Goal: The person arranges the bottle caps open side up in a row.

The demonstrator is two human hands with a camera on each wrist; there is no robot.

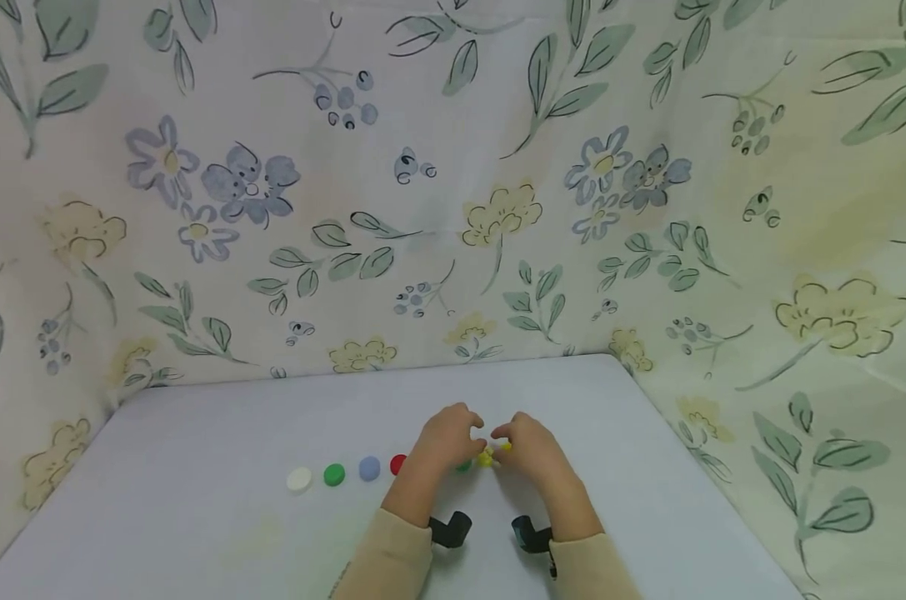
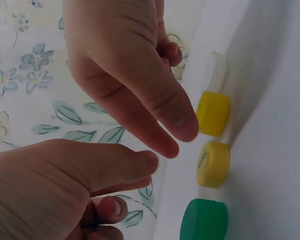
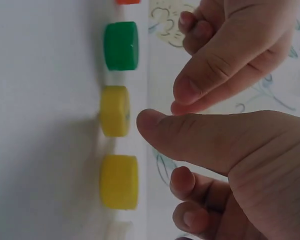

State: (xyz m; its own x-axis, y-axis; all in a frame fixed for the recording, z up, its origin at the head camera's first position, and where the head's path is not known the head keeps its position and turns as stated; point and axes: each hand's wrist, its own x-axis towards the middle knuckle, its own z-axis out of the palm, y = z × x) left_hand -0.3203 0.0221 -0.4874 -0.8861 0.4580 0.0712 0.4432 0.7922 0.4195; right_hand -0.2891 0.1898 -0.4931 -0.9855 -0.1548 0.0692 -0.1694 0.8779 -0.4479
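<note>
Bottle caps lie in a row on the white table. Near its right end are a green cap (image 2: pixel 204 220), a yellow cap (image 2: pixel 213 164) with a small dark mark, and a second yellow cap (image 2: pixel 213 113). My left hand (image 1: pixel 448 437) hovers by the green cap, thumb and index fingertips close together. Opposite it, my right hand (image 1: pixel 531 450) has its thumb tip beside the marked yellow cap in the right wrist view, seemingly apart from it. The other fingers of both hands bend loosely, and nothing shows between the fingertips. The hands partly cover the row in the head view.
Leftward the row continues with a red cap (image 1: pixel 397 463), a light blue cap (image 1: pixel 369 468), another green cap (image 1: pixel 334 475) and a white cap (image 1: pixel 299 480). A pale cap (image 2: pixel 218 71) stands past the yellow ones. Floral cloth (image 1: pixel 422 250) hangs behind the table (image 1: pixel 220 442).
</note>
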